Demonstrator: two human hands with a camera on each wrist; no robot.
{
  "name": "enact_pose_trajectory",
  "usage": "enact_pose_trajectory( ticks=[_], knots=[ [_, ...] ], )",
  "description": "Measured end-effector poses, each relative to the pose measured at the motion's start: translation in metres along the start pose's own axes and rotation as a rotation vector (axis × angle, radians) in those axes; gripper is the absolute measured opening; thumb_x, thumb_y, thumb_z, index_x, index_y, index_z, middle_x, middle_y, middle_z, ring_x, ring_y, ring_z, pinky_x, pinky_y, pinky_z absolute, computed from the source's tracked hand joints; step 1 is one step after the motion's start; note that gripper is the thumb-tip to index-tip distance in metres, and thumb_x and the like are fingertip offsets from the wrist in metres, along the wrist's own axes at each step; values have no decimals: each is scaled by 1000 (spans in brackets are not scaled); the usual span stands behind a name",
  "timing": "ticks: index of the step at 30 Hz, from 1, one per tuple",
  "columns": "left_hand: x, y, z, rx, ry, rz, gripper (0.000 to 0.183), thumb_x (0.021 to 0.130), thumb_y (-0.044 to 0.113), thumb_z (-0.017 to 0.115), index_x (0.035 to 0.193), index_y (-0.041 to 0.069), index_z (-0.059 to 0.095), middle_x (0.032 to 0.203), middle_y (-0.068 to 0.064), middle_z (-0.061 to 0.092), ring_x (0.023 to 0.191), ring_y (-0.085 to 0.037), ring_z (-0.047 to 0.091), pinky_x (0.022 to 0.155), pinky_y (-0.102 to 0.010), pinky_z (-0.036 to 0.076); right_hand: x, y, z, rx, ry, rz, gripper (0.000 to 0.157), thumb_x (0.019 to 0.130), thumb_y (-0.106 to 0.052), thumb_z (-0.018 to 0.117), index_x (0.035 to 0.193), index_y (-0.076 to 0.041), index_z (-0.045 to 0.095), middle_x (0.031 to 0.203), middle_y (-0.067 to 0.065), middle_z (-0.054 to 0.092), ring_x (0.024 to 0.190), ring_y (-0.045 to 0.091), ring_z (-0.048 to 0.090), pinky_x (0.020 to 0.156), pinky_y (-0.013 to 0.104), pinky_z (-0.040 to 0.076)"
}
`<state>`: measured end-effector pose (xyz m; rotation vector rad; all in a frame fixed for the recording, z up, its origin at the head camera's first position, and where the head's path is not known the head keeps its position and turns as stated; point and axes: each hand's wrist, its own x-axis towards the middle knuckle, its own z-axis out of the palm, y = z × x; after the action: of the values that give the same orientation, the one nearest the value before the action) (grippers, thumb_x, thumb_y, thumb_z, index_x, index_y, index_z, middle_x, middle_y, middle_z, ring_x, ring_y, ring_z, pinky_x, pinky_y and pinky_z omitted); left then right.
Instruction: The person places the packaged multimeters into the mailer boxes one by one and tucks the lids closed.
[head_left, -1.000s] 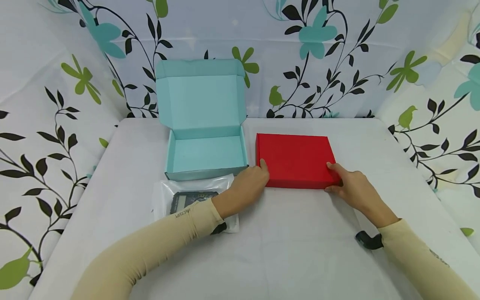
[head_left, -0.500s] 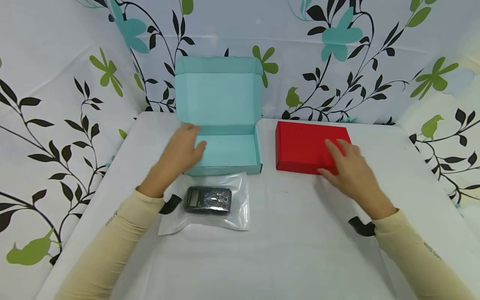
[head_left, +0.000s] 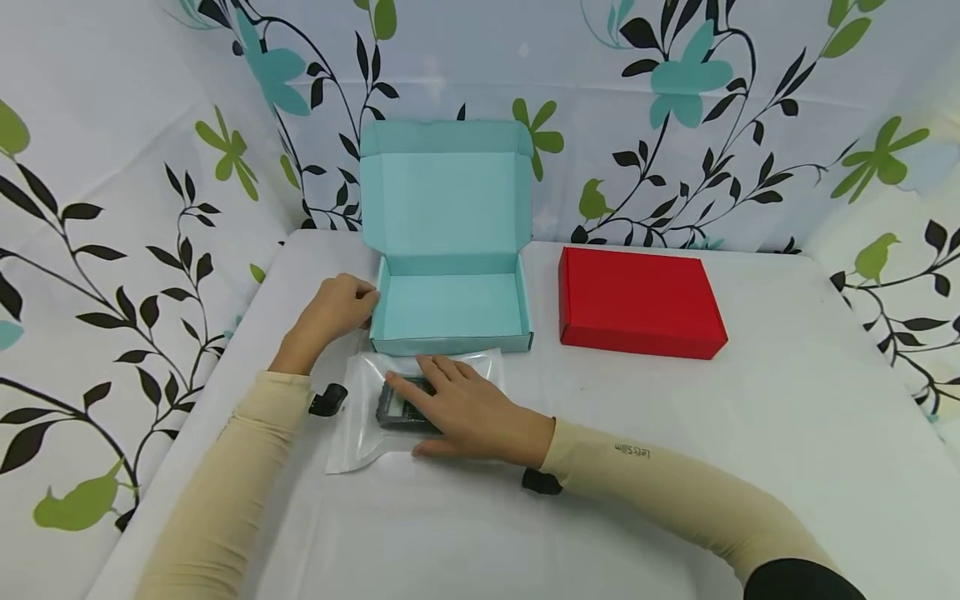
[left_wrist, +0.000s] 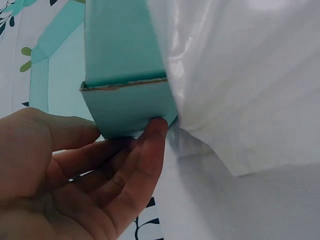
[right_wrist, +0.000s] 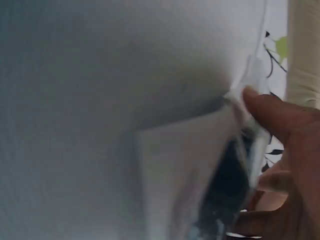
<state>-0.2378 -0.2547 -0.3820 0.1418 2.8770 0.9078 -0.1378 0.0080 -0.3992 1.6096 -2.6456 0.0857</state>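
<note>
A teal cardboard box (head_left: 459, 300) stands with its lid raised at the back. My left hand (head_left: 332, 312) is at its left side; in the left wrist view its thumb and bent fingers (left_wrist: 155, 135) hold the box's side wall, fingertips along the bottom edge. In front of the box lies a clear plastic bag (head_left: 360, 433) with a black digital multimeter (head_left: 396, 410) inside. My right hand (head_left: 472, 412) reaches across it, fingers over the device and thumb (right_wrist: 262, 107) at the bag's near edge. The hand covers much of the multimeter.
A closed red box (head_left: 641, 302) sits on the white-covered table (head_left: 637, 433), right of the teal box. Patterned cloth (head_left: 480, 67) hangs behind and at both sides. The right forearm spans the front of the table.
My right hand has left the red box and moved left onto the bagged multimeter. My left hand has gone from beside the red box, over the teal box, to its left side.
</note>
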Motion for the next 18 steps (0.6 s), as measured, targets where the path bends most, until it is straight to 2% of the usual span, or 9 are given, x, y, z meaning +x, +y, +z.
enact_pose_trajectory(
  ticks=[3,7,10,14,18],
  knots=[
    [-3,-4,3,-14,4,7,33,108,18,53,108,-6,76,79,-10,70,71,-24,65,66,-39,49,2,0,7,-4,-34,26,87,95,-53,72,163,-17,33,140,16,56,127,30,54,102,44,48],
    [-9,-7,3,-27,14,10,33,106,19,56,110,-6,76,85,-12,73,74,-24,68,69,-41,51,-4,2,8,54,21,-3,76,94,-39,77,158,-17,42,119,6,63,106,22,59,86,37,53],
    [-17,-8,4,-64,13,12,31,104,18,57,108,-5,77,89,-13,75,74,-23,71,72,-42,53,-16,0,2,150,56,-28,75,91,-35,80,155,-18,46,114,2,64,101,19,57,79,31,52],
    [-35,-8,10,-116,-11,29,29,102,17,58,107,-4,78,92,-14,76,72,-20,73,74,-43,56,-40,-4,-18,291,111,-37,77,87,-34,84,155,-23,50,120,0,66,103,17,56,78,27,51],
    [-57,-2,17,-140,-45,59,29,102,17,60,108,-4,78,91,-11,76,71,-18,74,72,-42,57,-57,5,-51,343,228,-24,77,83,-31,87,152,-25,54,123,-2,66,105,17,56,77,27,53]
  ],
)
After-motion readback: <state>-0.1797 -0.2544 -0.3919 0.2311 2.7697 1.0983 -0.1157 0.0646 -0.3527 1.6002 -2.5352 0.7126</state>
